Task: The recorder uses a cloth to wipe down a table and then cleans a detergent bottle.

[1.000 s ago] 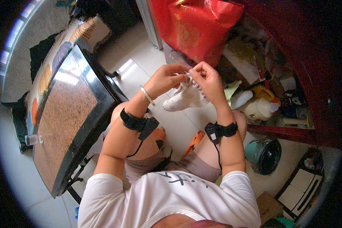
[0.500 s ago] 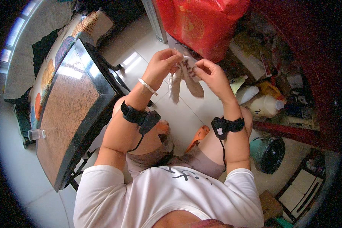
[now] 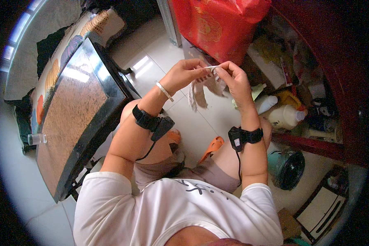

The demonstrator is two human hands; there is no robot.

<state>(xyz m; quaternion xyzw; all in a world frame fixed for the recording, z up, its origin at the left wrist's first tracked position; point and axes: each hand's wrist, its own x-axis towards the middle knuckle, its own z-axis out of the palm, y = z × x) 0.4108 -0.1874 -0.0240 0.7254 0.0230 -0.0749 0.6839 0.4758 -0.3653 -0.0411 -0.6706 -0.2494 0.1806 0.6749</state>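
Observation:
A pair of pale socks [image 3: 198, 95] with dark reddish-brown marks hangs in front of me, above the floor between my knees. At its upper edge, my left hand [image 3: 188, 74] pinches the cloth between thumb and fingers. My right hand [image 3: 235, 78] grips the same edge close beside it, also with thumb and fingers pressed together. A narrow white band of the fabric stretches between the fingertips, while the toe ends dangle loosely below. My fingers cover part of the cuffs.
A large red bag [image 3: 221, 30] stands just beyond my hands. To the right, a dark red cabinet [image 3: 309, 141] holds bottles [image 3: 286, 116] and clutter, with a dark green bin [image 3: 288, 166] below. On the left is a brown-topped table [image 3: 74, 106] bearing a clear glass [image 3: 37, 139]. Orange slippers [image 3: 212, 148] are below.
My hands have come closer together, the left shifting right. The socks' upper edge is now bunched and drawn between my fingertips, and the hanging ends have swung and folded.

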